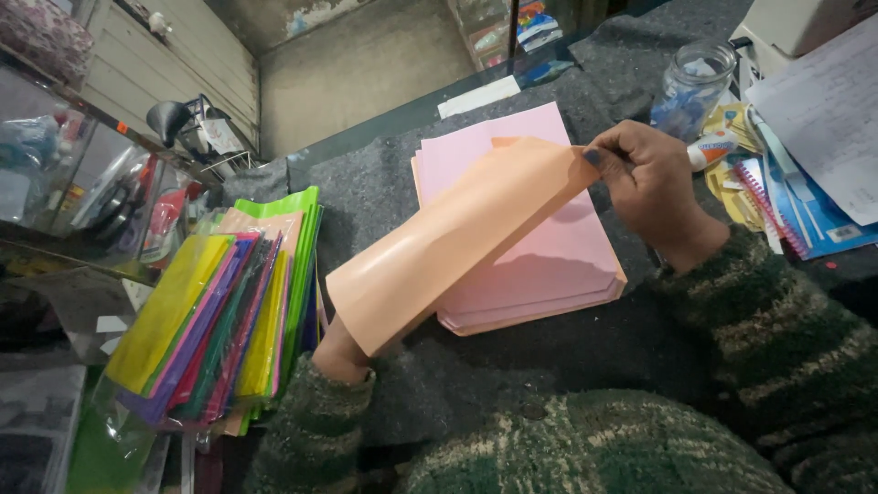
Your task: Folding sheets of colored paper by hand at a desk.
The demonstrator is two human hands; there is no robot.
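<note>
The right hand [651, 183] pinches the upper right corner of a peach-orange paper sheet [457, 242] — thumb and fingertips closed on the edge, the dark-nailed thumb lying on top of the corner. From that pinch the sheet curls down and to the left in a loose arc, its glossy underside turned up toward the camera. The left hand [340, 352] is almost wholly hidden beneath the sheet's lower left end; only the wrist and the back of the hand show below the paper's edge, so whether its fingers are closed on the sheet or just propping it cannot be told.

Under the lifted sheet lies a stack of pink paper [530, 247], squared up on a grey felt-covered counter [512, 366], with a few peach edges showing along the stack's lower side. The sheet's upper corner hangs over the stack's right part, lifted clear of it.

To the left, a fan of coloured plastic sleeves [224, 329] — yellow, purple, green, pink — rests at the counter's edge. Beyond the right hand stand a glass jar [693, 84] and a glue stick [712, 149], with spiral notebooks and loose papers [805, 174] piled at the far right. Both forearms wear a green striped knit sweater [777, 348].
</note>
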